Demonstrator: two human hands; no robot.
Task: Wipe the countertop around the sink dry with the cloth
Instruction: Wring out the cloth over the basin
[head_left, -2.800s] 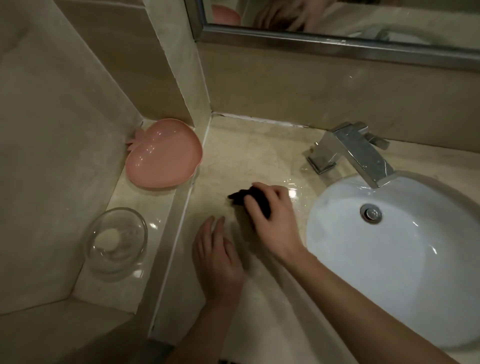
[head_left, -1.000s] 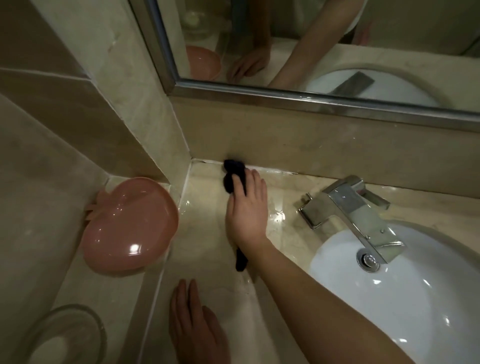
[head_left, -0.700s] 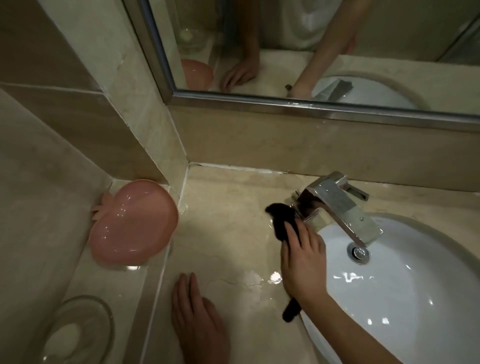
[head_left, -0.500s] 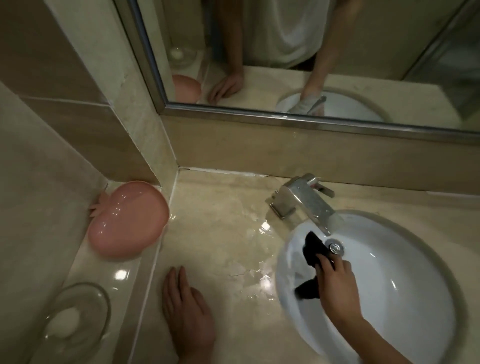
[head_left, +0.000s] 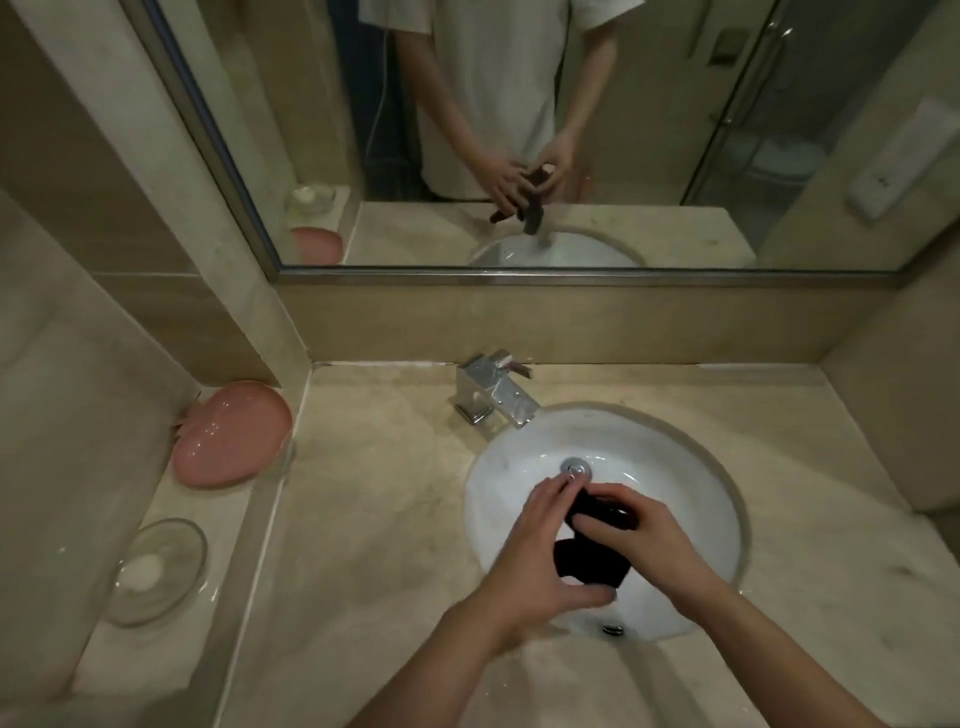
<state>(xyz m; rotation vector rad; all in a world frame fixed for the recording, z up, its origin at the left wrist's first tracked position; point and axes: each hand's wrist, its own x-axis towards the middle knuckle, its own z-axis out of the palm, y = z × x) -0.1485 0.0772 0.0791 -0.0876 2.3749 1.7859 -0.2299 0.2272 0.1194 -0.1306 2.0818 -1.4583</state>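
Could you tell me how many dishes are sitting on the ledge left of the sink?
2. A pink dish sits at the far end of the ledge against the wall, and a clear glass dish holding a white soap bar sits nearer. None seem hidden.

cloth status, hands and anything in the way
Left hand and right hand both grip the black cloth. Cloth held over the sink, off the countertop. Nothing in the way.

1 head cam, looking down, close over sink (head_left: 519, 457).
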